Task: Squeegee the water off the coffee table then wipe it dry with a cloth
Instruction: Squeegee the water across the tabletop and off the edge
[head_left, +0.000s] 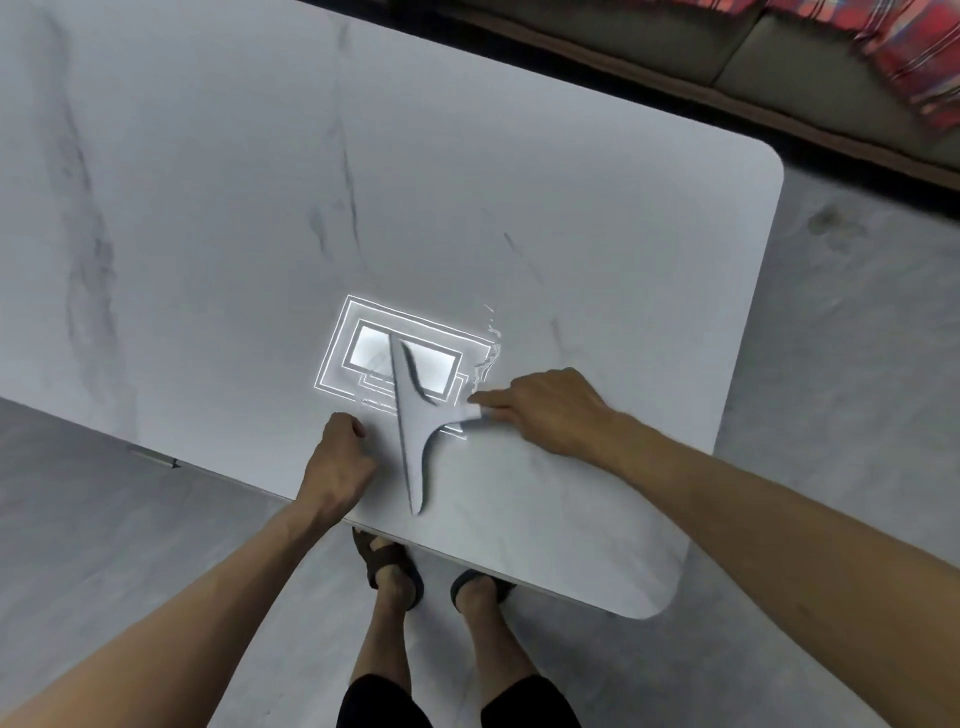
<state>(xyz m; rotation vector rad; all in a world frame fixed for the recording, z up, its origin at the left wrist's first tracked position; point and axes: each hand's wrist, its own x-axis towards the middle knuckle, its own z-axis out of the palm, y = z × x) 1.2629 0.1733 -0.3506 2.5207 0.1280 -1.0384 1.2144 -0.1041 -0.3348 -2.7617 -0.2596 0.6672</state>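
A white squeegee (410, 426) lies on the pale marble coffee table (208, 208), its long blade running away from the near edge and its handle pointing right. My right hand (545, 410) grips the handle, index finger stretched along it. My left hand (337, 462) rests on the table just left of the blade, fingers curled under and holding nothing. A patch of water (483, 358) glints beside the blade's far end, where a ceiling light is mirrored in the tabletop. No cloth is in view.
The table's near edge (234, 475) and its rounded right corner (649, 608) border a grey floor. My sandalled feet (395, 571) stand under the near edge. A sofa (727, 67) with a red plaid cloth (904, 57) sits beyond the far right.
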